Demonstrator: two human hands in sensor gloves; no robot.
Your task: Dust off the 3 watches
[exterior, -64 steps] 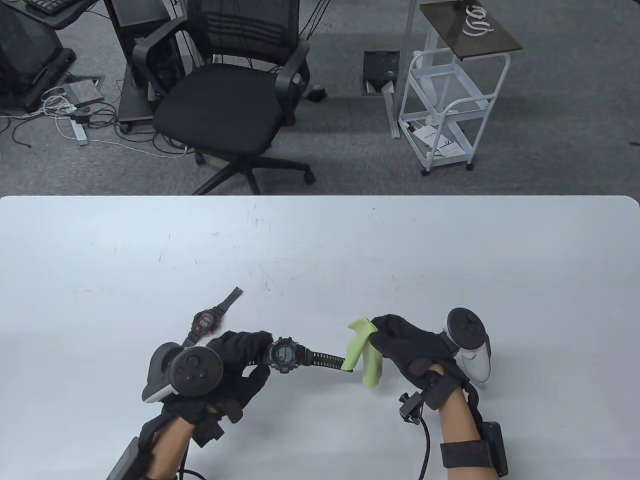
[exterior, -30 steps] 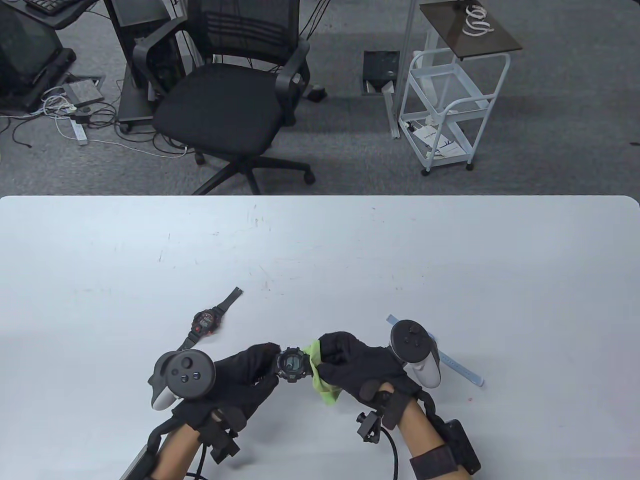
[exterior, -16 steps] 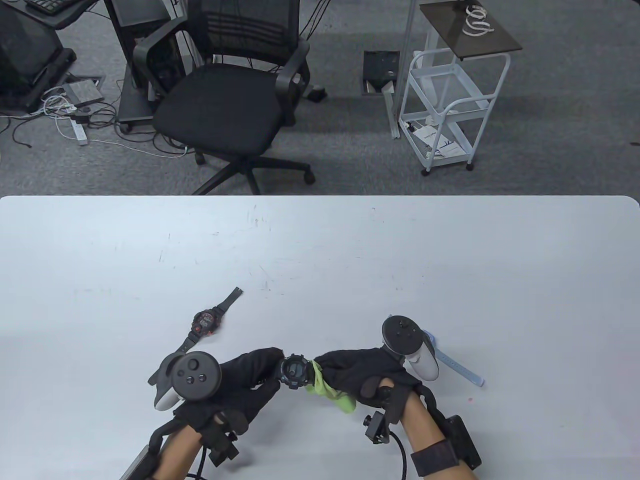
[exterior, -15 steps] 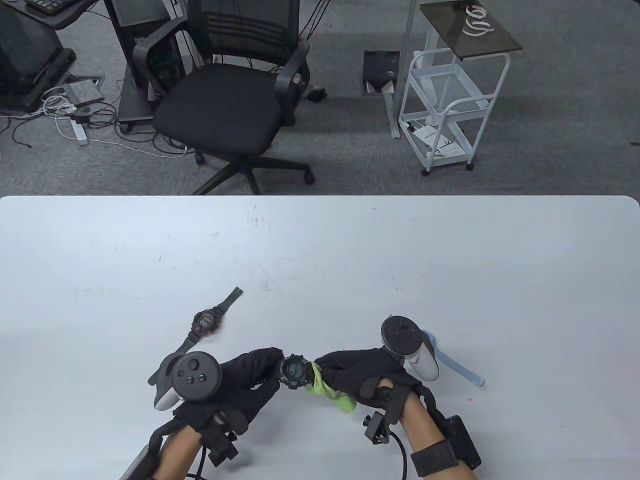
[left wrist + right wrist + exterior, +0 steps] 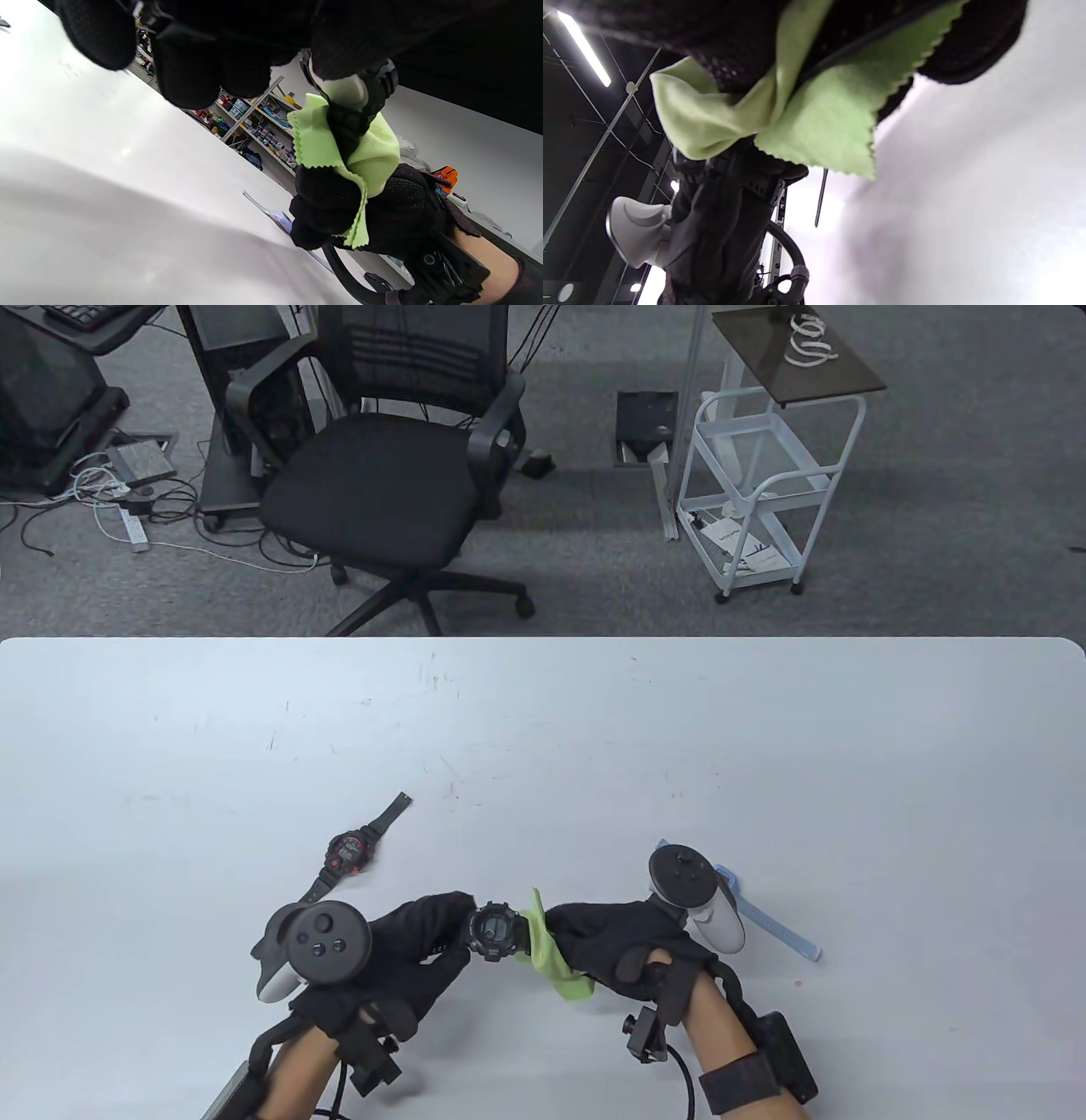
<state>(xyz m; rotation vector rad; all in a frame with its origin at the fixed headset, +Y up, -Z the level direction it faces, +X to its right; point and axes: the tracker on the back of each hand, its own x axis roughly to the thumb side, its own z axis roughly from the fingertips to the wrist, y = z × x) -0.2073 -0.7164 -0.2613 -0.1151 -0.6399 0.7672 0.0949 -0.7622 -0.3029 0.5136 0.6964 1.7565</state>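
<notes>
Progress: left hand (image 5: 416,937) grips dark watch (image 5: 495,931) above surface (image 5: 543,729), right hand (image 5: 611,937) pinches green cloth (image 5: 551,954) around its strap; red-faced watch (image 5: 348,850) and blue-strapped watch (image 5: 776,929) lie flat, dusted or not I can't tell

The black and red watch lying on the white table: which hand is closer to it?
Left. The left hand sits just below the black and red watch; the right hand, holding the green cloth, is farther off.
</notes>
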